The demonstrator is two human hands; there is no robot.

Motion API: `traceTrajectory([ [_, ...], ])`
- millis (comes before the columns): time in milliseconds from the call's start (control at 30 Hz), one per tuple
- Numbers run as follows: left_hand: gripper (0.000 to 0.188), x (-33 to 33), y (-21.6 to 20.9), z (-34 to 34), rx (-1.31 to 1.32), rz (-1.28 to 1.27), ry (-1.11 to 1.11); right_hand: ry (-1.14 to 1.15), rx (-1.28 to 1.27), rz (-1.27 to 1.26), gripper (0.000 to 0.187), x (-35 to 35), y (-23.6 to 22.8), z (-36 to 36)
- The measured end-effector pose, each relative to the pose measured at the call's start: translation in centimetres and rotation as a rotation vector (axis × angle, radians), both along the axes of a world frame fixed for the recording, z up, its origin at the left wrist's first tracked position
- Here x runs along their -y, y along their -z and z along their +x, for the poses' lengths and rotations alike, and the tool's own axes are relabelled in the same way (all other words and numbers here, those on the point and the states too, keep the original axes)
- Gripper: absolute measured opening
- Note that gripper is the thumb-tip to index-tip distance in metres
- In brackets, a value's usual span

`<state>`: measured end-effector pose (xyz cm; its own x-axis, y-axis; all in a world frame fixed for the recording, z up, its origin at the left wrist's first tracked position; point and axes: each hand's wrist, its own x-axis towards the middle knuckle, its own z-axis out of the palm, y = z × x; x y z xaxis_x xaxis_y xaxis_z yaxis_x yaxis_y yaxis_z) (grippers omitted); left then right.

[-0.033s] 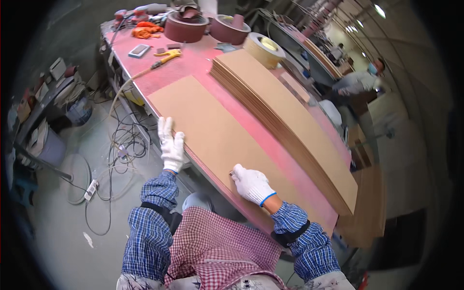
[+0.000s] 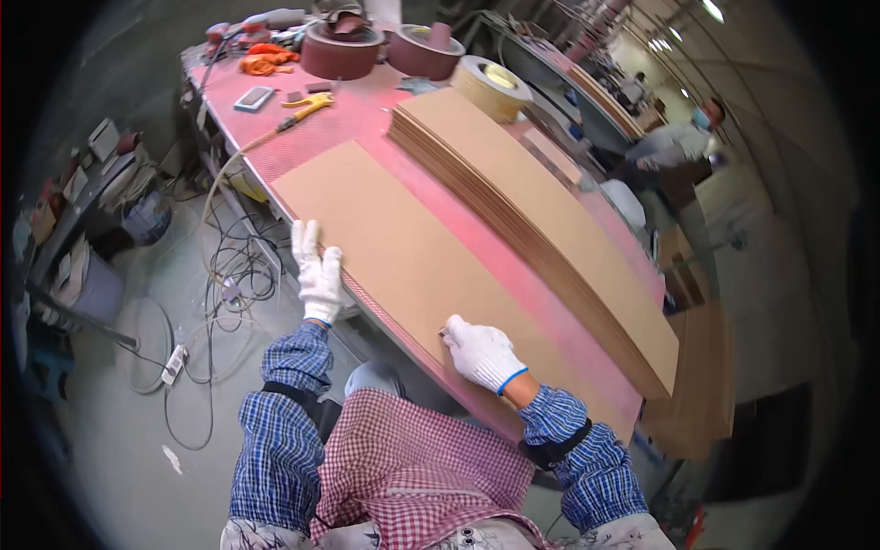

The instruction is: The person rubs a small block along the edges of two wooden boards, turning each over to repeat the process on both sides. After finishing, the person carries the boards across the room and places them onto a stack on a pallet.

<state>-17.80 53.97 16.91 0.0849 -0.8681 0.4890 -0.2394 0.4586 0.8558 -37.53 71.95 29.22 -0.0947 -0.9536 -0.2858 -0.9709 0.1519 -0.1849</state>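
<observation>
A long tan board [image 2: 394, 238] lies flat along the near edge of the pink-topped table [image 2: 353, 126]. My left hand [image 2: 318, 280], in a white knit glove, rests at the board's near edge with its fingers stretched and apart. Farther right, my gloved right hand [image 2: 481, 351] is closed over the board close to the same edge. A small dark bit shows at its fingertips, too little to name. Beyond the board stands a stack of similar boards [image 2: 541, 215], its layered side facing me.
Sanding-belt rolls [image 2: 339, 53], a yellow roll [image 2: 492, 90], a yellow air blow gun [image 2: 307, 110] and an orange cloth [image 2: 268, 60] sit on the far part of the table. Hoses and cables [image 2: 240, 266] tangle on the floor at left. A masked person [image 2: 678, 147] is at the right back.
The whole view has shifted slightly. Both hands keep nearly the same places on the board, with no clear change of grip.
</observation>
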Motion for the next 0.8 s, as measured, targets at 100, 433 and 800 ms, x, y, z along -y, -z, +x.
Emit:
traceTrajectory([
  [100, 0.055, 0.4, 0.6, 0.5, 0.072, 0.021, -0.013, 0.064, 0.007, 0.011, 0.023, -5.3, 0.1, -2.1],
  [433, 0.057, 4.7, 4.9, -0.2, 0.407, -0.048, -0.005, 0.196, -0.015, -0.101, 0.017, -18.3, 4.8, -10.4],
  [800, 0.061, 13.3, 10.5, 2.5, 0.574, -0.086, -0.078, 0.353, -0.236, -0.144, 0.010, -27.9, 14.6, -19.1],
])
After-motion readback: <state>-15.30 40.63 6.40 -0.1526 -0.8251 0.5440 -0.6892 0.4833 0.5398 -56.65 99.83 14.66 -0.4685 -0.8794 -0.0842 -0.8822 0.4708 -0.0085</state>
